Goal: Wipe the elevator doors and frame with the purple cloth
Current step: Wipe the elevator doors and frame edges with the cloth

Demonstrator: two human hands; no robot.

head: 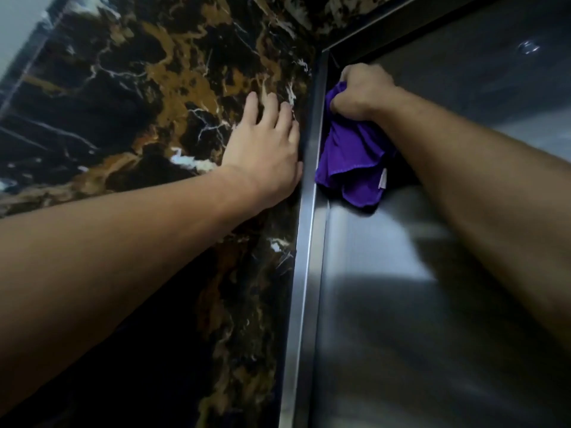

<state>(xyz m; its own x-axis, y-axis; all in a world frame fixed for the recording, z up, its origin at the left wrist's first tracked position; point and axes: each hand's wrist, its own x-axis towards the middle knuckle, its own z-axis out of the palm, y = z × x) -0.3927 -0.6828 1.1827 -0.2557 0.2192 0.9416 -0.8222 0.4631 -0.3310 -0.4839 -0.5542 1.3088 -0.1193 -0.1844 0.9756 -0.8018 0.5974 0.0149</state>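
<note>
Your right hand (363, 91) is clenched around the bunched top of the purple cloth (352, 159), high in the upper left corner of the elevator door (401, 304), just right of the steel frame (309, 211). The fist presses into the dark recess where the frame's upright meets its top bar, knuckles toward the corner. Most of the cloth hangs loose below your fist, draped against the door face, its left edge touching or nearly touching the frame; a small pale tag (382, 179) shows on its lower right fold.

Your left hand (265, 152) lies flat and spread on the black-and-gold marble wall (139, 103) just left of the frame, fingers fanned upward and gripping nothing, the edge of the palm resting against the frame's outer lip. It sits a little lower than your right fist. The frame alone separates your two hands, and the cloth lies entirely on the door side of it. Both forearms reach up from below, bare. The brushed metal door shows soft, blurred reflections beneath the cloth.
</note>
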